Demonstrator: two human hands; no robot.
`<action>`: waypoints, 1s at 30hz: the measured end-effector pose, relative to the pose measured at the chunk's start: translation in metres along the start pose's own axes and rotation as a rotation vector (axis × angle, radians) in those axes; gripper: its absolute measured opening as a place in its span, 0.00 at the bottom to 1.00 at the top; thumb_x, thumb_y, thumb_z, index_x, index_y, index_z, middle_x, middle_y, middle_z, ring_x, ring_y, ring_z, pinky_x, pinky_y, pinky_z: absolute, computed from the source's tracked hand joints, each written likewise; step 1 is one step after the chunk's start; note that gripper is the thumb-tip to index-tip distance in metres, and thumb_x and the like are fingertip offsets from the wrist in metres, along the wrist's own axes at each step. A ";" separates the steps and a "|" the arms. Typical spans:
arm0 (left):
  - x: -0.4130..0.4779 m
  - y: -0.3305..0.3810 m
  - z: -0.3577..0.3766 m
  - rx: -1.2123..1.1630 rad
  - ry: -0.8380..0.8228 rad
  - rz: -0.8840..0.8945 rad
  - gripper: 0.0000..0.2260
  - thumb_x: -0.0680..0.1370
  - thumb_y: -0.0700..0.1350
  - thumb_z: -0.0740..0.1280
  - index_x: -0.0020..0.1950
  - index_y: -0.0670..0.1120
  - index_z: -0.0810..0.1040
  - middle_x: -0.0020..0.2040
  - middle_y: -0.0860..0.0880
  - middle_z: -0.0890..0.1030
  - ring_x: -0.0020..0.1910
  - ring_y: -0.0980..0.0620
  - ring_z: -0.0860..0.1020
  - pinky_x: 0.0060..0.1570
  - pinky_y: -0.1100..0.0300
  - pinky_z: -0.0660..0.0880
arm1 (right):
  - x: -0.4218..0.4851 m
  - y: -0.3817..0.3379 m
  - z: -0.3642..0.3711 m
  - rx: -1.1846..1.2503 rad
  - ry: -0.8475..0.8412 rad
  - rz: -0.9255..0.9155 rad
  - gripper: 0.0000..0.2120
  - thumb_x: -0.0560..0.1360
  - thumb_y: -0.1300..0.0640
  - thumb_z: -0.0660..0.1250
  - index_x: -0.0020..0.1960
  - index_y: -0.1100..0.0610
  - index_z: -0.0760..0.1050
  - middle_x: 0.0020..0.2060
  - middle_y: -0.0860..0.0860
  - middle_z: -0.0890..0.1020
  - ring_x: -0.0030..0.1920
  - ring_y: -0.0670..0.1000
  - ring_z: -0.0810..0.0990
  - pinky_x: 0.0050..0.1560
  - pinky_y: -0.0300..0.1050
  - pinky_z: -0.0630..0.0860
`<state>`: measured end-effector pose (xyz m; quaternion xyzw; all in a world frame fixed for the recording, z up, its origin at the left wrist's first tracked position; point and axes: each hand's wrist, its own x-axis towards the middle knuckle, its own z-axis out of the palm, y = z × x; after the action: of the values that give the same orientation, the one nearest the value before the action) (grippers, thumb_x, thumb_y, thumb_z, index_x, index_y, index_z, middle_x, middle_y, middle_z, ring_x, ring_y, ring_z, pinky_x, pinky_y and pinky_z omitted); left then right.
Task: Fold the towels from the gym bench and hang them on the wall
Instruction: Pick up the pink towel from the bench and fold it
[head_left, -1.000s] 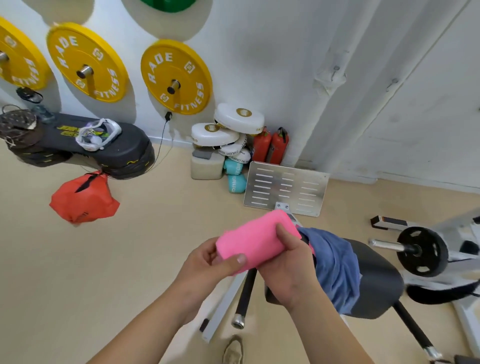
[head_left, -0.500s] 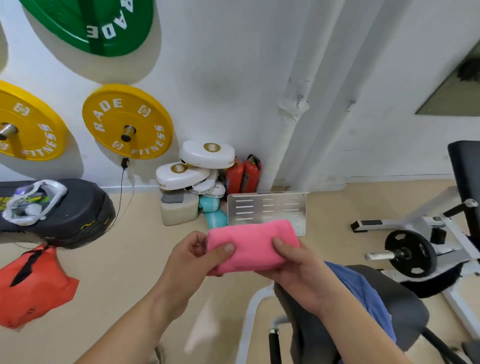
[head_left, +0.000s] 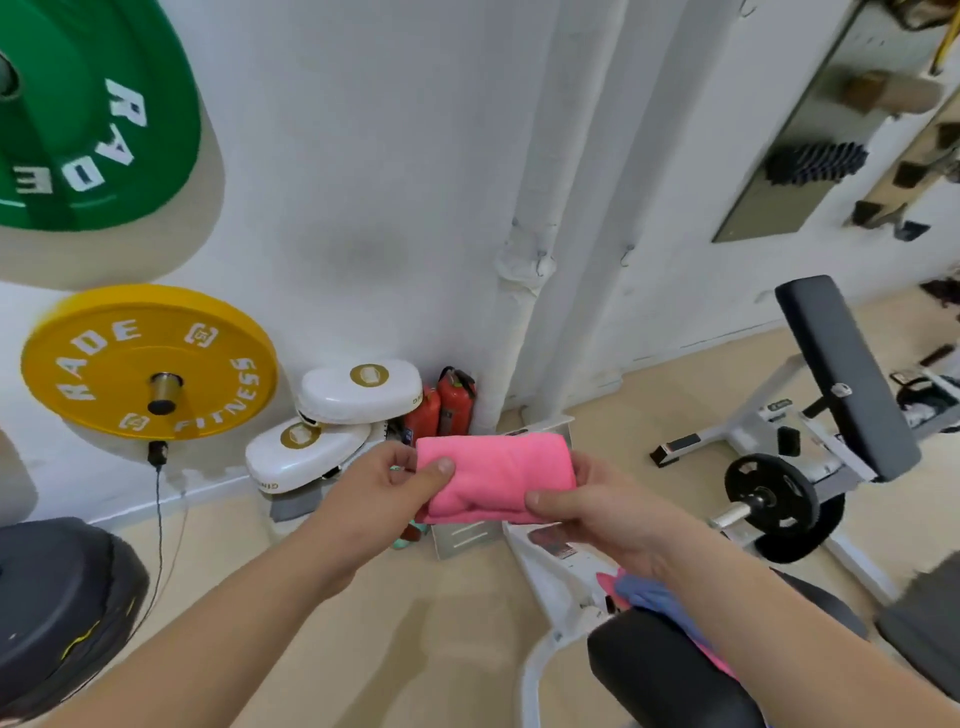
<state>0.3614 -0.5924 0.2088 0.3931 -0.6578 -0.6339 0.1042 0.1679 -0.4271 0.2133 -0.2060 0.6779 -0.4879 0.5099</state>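
A folded pink towel (head_left: 493, 475) is held level in front of me, above the floor. My left hand (head_left: 379, 493) pinches its left end with the thumb on top. My right hand (head_left: 602, 509) grips its right end from below, thumb across the front edge. A blue towel (head_left: 647, 597) with a bit of pink cloth beside it lies on the black gym bench pad (head_left: 660, 670) at the lower right, partly hidden by my right forearm. Two small metal hooks (head_left: 543, 267) stick out of the white wall and pipe above the towel.
Green (head_left: 78, 130) and yellow (head_left: 150, 358) weight plates hang on the wall at left. White pads (head_left: 358, 389), red extinguishers (head_left: 447, 405) and a metal plate stand at the wall base. A weight machine (head_left: 810, 441) fills the right side; a black plate stack (head_left: 57, 603) sits lower left.
My view has swung up and to the right toward the wall. The pink towel has risen with both hands and turned level. The bench has dropped to the lower right.
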 end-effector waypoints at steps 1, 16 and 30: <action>0.016 0.010 0.000 0.015 -0.023 -0.002 0.17 0.76 0.61 0.72 0.56 0.49 0.81 0.48 0.48 0.87 0.43 0.51 0.86 0.50 0.46 0.85 | 0.007 -0.010 -0.007 0.002 0.008 0.019 0.26 0.71 0.64 0.76 0.68 0.58 0.76 0.56 0.58 0.87 0.54 0.57 0.87 0.53 0.56 0.83; 0.283 0.202 0.034 0.125 -0.208 0.145 0.15 0.74 0.53 0.77 0.59 0.53 0.82 0.51 0.56 0.87 0.47 0.60 0.85 0.42 0.66 0.78 | 0.189 -0.225 -0.164 -0.273 0.032 0.017 0.18 0.83 0.48 0.62 0.66 0.58 0.79 0.60 0.62 0.84 0.55 0.58 0.85 0.58 0.59 0.82; 0.473 0.342 0.035 0.122 -0.239 0.241 0.07 0.80 0.44 0.68 0.56 0.46 0.84 0.48 0.46 0.88 0.49 0.43 0.86 0.53 0.46 0.82 | 0.341 -0.363 -0.250 -0.122 0.410 -0.285 0.14 0.78 0.59 0.72 0.64 0.57 0.78 0.56 0.57 0.86 0.54 0.59 0.88 0.52 0.54 0.86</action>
<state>-0.1097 -0.9120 0.3452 0.2389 -0.7452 -0.6179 0.0762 -0.2693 -0.7380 0.3636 -0.2266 0.7595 -0.5445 0.2743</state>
